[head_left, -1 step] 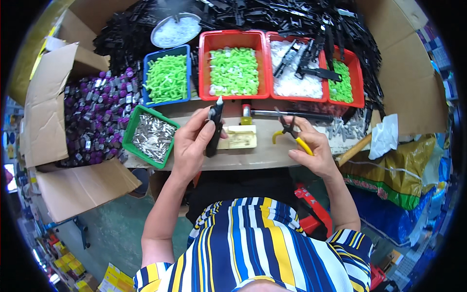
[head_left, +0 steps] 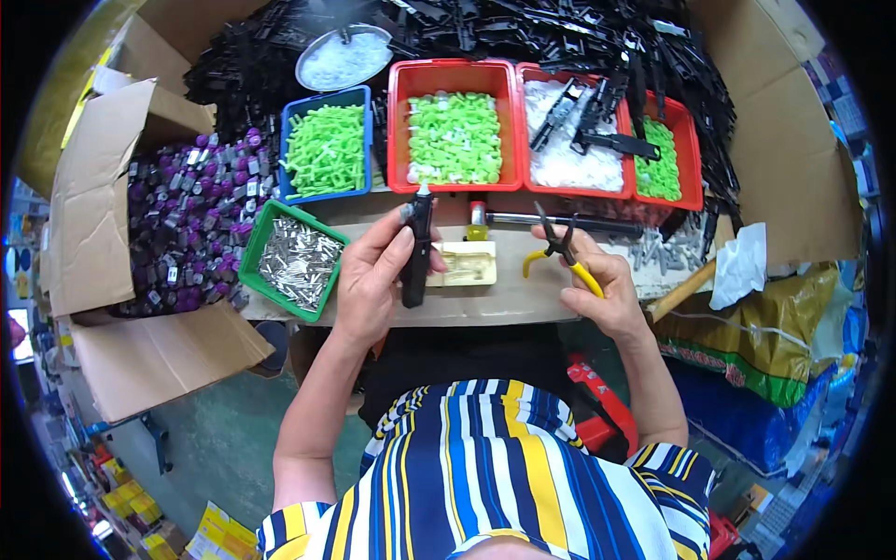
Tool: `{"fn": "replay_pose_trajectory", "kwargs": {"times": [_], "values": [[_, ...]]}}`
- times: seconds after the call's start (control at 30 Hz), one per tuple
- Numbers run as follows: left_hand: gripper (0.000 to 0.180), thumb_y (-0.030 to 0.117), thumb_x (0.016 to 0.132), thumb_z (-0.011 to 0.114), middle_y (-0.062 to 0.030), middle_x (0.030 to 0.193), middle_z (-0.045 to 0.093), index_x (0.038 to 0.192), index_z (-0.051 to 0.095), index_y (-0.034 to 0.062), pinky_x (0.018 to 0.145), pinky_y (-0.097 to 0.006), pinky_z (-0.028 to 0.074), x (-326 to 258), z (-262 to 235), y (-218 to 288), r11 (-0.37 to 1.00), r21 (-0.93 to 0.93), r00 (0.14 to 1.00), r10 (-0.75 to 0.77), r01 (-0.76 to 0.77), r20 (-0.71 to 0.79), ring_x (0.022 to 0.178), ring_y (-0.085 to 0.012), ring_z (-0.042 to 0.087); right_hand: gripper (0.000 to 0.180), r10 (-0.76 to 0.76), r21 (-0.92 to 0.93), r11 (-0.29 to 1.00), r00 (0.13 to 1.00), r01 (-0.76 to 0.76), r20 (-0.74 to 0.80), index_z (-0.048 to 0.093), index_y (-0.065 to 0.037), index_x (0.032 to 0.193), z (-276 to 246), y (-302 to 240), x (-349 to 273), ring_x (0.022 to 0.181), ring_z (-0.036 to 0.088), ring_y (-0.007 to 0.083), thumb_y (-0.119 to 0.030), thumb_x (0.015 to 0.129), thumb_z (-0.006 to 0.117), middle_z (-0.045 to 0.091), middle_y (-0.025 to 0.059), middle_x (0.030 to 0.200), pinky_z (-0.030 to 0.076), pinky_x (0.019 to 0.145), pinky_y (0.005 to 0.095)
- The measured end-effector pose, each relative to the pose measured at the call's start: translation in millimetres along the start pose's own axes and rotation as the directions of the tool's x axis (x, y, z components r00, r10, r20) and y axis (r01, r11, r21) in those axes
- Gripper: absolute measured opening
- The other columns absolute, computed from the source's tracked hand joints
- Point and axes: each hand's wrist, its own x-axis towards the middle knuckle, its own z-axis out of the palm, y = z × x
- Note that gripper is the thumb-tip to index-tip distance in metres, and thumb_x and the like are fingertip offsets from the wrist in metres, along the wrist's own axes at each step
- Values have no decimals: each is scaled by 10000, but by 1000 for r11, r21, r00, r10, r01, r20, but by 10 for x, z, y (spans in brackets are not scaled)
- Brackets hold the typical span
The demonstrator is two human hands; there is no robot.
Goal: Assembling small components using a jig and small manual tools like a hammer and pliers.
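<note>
My left hand (head_left: pixel 371 280) is closed round a slim black plastic part (head_left: pixel 417 250), held upright with a pale tip pointing away from me. In my right hand (head_left: pixel 605 280) are small pliers (head_left: pixel 563 245) with yellow handles, jaws parted and aimed away from me, touching nothing. Between the hands, a cream moulded block (head_left: pixel 469 264) with a shaped hollow lies on the table, its left end partly behind my left fingers. Just beyond it lies a hammer (head_left: pixel 477 219) with a red and yellow head and a dark handle running right.
Left of my hand stands a green tray (head_left: pixel 250 271) of metal pins. Farther back are a blue bin (head_left: pixel 282 149) and red bins (head_left: pixel 399 121) with green and clear pieces. Black parts (head_left: pixel 523 28) are heaped behind; a cardboard box (head_left: pixel 93 205) with purple-and-grey pieces is at left.
The view has shifted slightly, so the bins and table sit a little farther right. Both hands keep their holds, and the pliers' jaws look slightly wider apart.
</note>
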Motion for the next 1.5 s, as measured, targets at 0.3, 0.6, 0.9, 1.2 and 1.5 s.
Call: {"fn": "replay_pose_trajectory", "kwargs": {"times": [0.3,0.6,0.9,1.2,1.5], "values": [[387,214,1032,562,-76,957,668,1314,582,-49,712,-262,524,-151,79,-187,993,-88,994,-69,76,82,783,-135,644,208,177,440,881,984,-173,31,533,-51,788,516,61,156,1049,548,208,-194,899,636,596,97,1036,473,868,344],[402,214,914,740,-125,894,698,1210,646,-41,744,-304,560,-301,-18,-124,946,257,980,186,-199,71,814,-175,675,193,-191,-518,821,971,240,146,586,40,978,557,-119,77,1048,573,358,69,804,665,526,216,1155,451,946,436],[286,159,860,764,-95,895,704,1051,686,-38,725,-278,510,-278,-34,-15,796,482,930,331,-366,159,799,-161,668,280,-238,-827,484,953,285,188,649,-54,1055,569,-174,44,1288,508,355,-55,790,741,489,178,1412,369,1000,613],[328,243,890,741,-93,868,684,1088,682,-11,702,-281,501,-280,8,0,783,532,944,233,-324,232,763,-168,652,472,-215,-742,569,935,356,284,567,-33,1061,445,-149,20,1075,588,362,-317,776,814,562,162,1170,419,950,508],[335,295,904,710,-146,828,642,1011,610,-6,651,-371,500,-250,92,-47,593,657,884,341,-466,320,734,-316,648,627,-158,-779,547,952,307,264,499,-15,1118,520,-222,85,863,567,348,-359,727,848,529,158,995,458,767,432]]}}
